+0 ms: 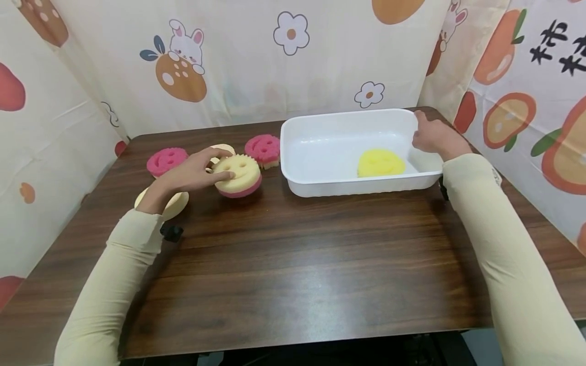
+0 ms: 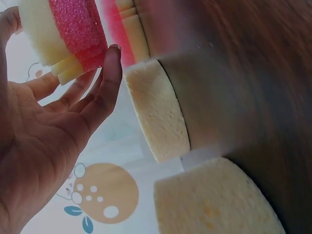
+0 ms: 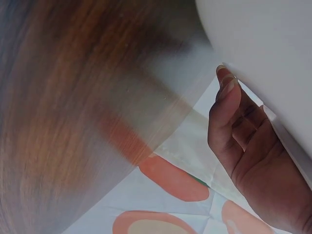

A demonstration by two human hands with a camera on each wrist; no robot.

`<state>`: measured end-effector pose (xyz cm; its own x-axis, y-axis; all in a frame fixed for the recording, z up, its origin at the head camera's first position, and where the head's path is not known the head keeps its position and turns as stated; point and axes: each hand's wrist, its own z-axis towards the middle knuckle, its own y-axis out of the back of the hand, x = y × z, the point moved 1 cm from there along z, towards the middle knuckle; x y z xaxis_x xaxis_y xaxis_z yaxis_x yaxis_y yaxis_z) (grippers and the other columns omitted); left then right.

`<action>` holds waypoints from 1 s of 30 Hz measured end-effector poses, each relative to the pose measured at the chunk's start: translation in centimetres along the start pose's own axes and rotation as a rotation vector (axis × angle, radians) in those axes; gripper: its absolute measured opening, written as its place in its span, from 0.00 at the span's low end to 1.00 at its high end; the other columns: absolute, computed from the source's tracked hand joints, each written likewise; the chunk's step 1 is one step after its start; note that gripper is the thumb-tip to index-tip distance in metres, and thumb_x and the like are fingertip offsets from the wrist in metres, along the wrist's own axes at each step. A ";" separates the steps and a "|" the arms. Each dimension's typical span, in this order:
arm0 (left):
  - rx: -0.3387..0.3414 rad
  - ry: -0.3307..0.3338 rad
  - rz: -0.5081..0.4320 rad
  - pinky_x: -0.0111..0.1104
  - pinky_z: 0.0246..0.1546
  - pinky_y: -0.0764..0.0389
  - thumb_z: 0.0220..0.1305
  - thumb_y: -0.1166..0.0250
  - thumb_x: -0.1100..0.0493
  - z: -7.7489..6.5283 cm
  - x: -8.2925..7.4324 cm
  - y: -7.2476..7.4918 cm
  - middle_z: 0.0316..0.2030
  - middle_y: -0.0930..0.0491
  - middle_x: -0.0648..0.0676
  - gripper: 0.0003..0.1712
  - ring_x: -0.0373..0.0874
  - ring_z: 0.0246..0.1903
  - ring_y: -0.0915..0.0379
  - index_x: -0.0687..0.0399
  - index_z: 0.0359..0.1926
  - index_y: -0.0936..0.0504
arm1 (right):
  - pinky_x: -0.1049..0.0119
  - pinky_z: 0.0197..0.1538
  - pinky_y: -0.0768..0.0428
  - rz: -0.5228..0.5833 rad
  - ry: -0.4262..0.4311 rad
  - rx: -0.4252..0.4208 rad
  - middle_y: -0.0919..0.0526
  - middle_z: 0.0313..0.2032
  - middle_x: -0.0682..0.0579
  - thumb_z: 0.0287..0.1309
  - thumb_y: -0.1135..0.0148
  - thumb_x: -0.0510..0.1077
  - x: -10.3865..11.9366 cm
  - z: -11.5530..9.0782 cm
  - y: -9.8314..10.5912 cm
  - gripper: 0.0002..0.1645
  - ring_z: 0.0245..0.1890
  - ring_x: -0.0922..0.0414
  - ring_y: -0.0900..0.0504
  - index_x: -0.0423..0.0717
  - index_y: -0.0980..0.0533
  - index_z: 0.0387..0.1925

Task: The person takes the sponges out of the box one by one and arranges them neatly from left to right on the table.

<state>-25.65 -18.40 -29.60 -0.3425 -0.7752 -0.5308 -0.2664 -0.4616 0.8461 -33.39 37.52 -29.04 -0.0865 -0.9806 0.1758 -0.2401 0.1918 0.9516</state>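
My left hand (image 1: 194,170) pinches a round smiley-face sponge (image 1: 238,173), cream on top and pink beneath, tilted above the table. In the left wrist view the thumb and fingers hold this two-tone sponge (image 2: 63,36) by its edges. My right hand (image 1: 437,136) grips the right end of a white plastic tray (image 1: 361,189). Seen from the right wrist, curled fingers (image 3: 226,100) lie against the tray's outer wall (image 3: 263,44). A yellow smiley sponge (image 1: 381,163) lies inside the tray, towards its front right.
Around my left hand lie a pink smiley sponge (image 1: 167,161), a cream sponge (image 1: 176,205) partly under the wrist, and another cream one (image 1: 224,148) behind the fingers. A further pink sponge (image 1: 263,150) sits beside the tray's left wall. Printed cloth (image 1: 247,66) borders the wooden table (image 1: 293,264).
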 end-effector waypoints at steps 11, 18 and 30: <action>0.041 0.043 0.059 0.52 0.62 0.29 0.65 0.36 0.40 -0.9 1.0 0.1 0.65 0.31 0.59 0.38 0.57 0.60 0.30 0.54 0.68 0.33 | 0.33 0.62 0.32 -0.008 -0.002 0.010 0.41 0.64 0.22 0.70 0.59 0.47 0.0 -0.1 0.1 0.48 0.56 0.34 0.33 0.42 0.74 0.77; 0.055 0.046 0.077 0.50 0.60 0.29 0.65 0.36 0.41 -1.5 1.8 0.1 0.63 0.29 0.59 0.36 0.55 0.58 0.30 0.55 0.67 0.31 | 0.33 0.61 0.31 0.014 -0.010 0.022 0.41 0.65 0.23 0.70 0.57 0.47 0.0 -0.2 0.1 0.49 0.55 0.34 0.33 0.43 0.75 0.77; 0.073 0.050 0.102 0.48 0.55 0.29 0.64 0.35 0.42 -2.1 2.6 0.3 0.60 0.27 0.60 0.34 0.53 0.53 0.31 0.55 0.65 0.29 | 0.33 0.60 0.30 0.016 -0.017 0.033 0.41 0.65 0.23 0.70 0.57 0.47 0.3 -0.9 0.2 0.49 0.54 0.34 0.32 0.43 0.75 0.77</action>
<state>-24.73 -21.46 -30.64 -0.3264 -0.8379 -0.4374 -0.2976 -0.3481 0.8889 -32.60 37.25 -28.62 -0.1073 -0.9767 0.1861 -0.2701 0.2088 0.9399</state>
